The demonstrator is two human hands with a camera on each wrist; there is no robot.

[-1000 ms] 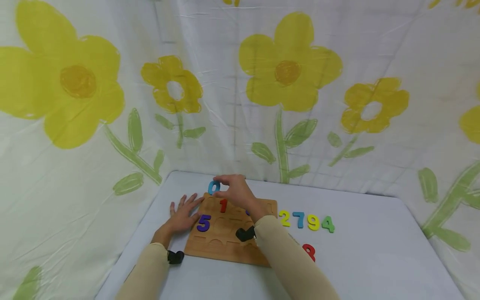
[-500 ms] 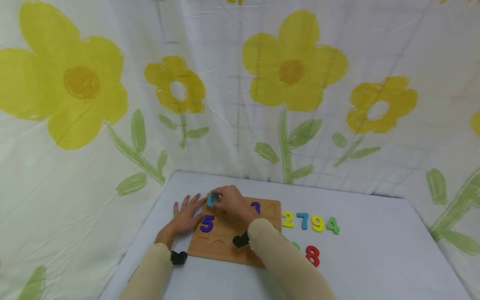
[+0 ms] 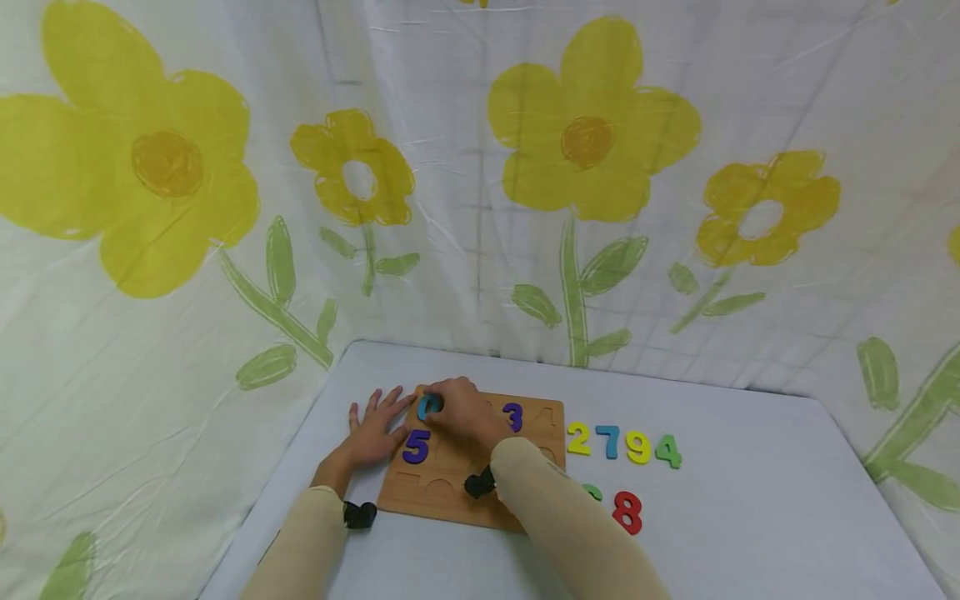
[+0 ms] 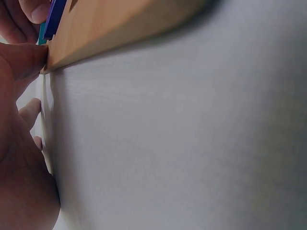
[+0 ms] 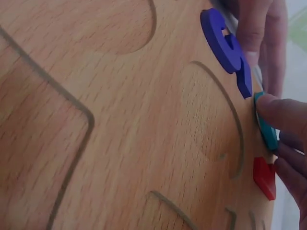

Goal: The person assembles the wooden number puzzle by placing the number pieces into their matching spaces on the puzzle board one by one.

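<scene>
In the head view, a wooden number board point(image 3: 480, 510) with cut-out recesses lies on the table. My right hand point(image 3: 467, 410) pinches a blue number 0 point(image 3: 429, 407) at the board's far left corner. The right wrist view shows thumb and fingers on this 0 point(image 5: 266, 127), with a red number 1 point(image 5: 264, 178) close by. Spread out flat, my left hand point(image 3: 371, 437) rests on the table, its thumb and a fingertip touching the board's left edge. A purple number 5 point(image 3: 416, 447) sits near that thumb. Further right on the board is a purple number 3 point(image 3: 513, 416).
Right of the board lie a yellow 2 point(image 3: 578, 438), a blue 7 point(image 3: 608, 442), a yellow 9 point(image 3: 638, 447) and a green 4 point(image 3: 668, 452) in a row. Nearer are a red 8 point(image 3: 627, 512) and a green piece point(image 3: 592, 492), partly hidden by my right sleeve.
My right hand has brought the blue 0 nearer, from above the board's far edge down onto its far left corner. The left hand keeps its place; the view has shifted slightly.
</scene>
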